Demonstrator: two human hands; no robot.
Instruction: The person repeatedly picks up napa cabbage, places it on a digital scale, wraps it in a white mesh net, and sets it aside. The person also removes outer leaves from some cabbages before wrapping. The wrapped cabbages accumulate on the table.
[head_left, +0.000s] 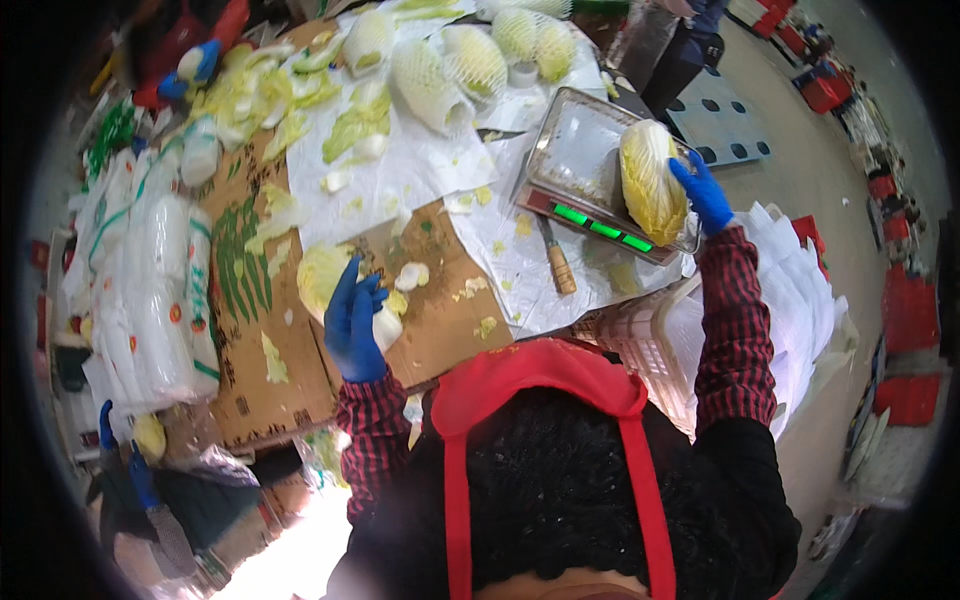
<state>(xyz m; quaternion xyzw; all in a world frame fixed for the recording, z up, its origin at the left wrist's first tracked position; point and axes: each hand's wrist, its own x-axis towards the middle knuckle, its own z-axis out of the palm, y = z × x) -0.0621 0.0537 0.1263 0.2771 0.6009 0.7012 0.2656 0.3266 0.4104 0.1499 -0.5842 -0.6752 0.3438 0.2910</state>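
Observation:
My right hand (702, 191), in a blue glove, rests its fingers against the side of a yellow-white napa cabbage (652, 184). That cabbage lies on the right part of the metal pan of a digital scale (576, 142), whose green display is lit. My left hand (351, 319), also gloved in blue, is over another napa cabbage (319, 279) on the cardboard, fingers raised and apart; whether it touches the cabbage cannot be told. Between the hands, a wooden-handled knife (559, 264) lies on white sheeting, beside the scale. Cut stem pieces (412, 276) lie right of the left-hand cabbage.
Net-wrapped cabbages (427, 86) stand at the table's far side. Loose leaves (255, 94) are heaped at the far left, near a co-worker's gloved hand. Plastic-wrapped rolls (161, 277) line the left. A plastic crate (660, 337) is below the table's right edge. Other people stand at far right and lower left.

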